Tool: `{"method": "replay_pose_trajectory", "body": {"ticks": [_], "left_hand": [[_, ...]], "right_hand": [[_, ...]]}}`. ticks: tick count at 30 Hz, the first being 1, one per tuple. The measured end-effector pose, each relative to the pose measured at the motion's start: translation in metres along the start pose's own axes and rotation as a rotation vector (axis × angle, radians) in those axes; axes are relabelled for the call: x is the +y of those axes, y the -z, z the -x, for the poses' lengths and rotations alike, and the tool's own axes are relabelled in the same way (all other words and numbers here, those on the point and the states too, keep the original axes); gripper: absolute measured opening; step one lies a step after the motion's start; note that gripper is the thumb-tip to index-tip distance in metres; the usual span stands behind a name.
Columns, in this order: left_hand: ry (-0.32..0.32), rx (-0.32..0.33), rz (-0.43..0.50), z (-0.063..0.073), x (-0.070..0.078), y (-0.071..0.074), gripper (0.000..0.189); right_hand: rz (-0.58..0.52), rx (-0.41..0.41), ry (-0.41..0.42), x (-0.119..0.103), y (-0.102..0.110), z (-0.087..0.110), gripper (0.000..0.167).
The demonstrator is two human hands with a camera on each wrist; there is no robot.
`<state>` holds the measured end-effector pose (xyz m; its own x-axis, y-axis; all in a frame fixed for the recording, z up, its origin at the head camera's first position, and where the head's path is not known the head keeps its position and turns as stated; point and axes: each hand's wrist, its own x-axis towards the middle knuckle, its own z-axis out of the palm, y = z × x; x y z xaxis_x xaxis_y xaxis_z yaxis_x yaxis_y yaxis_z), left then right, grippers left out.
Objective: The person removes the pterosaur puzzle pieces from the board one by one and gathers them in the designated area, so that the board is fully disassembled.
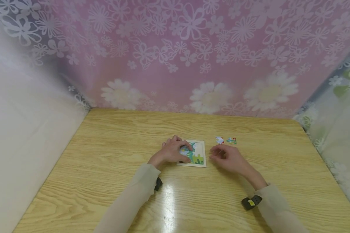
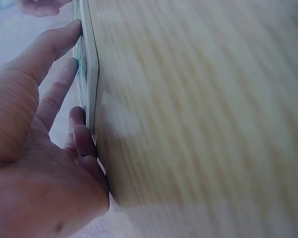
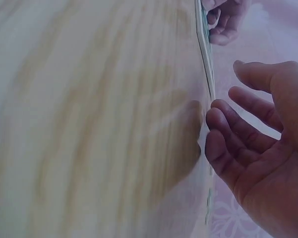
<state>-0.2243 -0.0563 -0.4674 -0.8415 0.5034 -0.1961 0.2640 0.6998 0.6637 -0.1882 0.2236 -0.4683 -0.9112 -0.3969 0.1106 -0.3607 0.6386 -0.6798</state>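
A jigsaw puzzle [image 1: 198,159] with a green dinosaur picture lies flat in a pale frame [image 1: 204,150]; bare cream board shows at its upper right. My left hand [image 1: 174,150] rests over its left side, thumb and fingers spread and touching the picture. In the left wrist view, those fingertips [image 2: 75,67] meet the puzzle's face. Just right of the frame is my right hand [image 1: 228,159], its fingers loosely bent, with nothing visible between them. Two loose puzzle pieces lie beyond it: a whitish piece [image 1: 219,139] and a green-and-red piece [image 1: 231,140].
Everything lies on a wood-grain table [image 1: 119,139]. A flowered pink cloth [image 1: 169,64] hangs along its back edge, with pale cloth on both sides. Each wrist wears a dark strap, such as the right strap [image 1: 251,203].
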Motion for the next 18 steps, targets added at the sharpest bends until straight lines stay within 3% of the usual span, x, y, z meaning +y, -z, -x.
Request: {"method": "replay_pose_trajectory", "body": {"ticks": [10, 18], "left_hand": [[0.021, 0.004, -0.005, -0.001, 0.001, 0.000, 0.030], [0.015, 0.005, -0.011, 0.000, 0.002, 0.001, 0.031]], "right_hand": [[0.014, -0.049, 0.029, -0.011, -0.008, -0.006, 0.021], [0.055, -0.063, 0.123, -0.014, -0.017, -0.013, 0.023]]}}
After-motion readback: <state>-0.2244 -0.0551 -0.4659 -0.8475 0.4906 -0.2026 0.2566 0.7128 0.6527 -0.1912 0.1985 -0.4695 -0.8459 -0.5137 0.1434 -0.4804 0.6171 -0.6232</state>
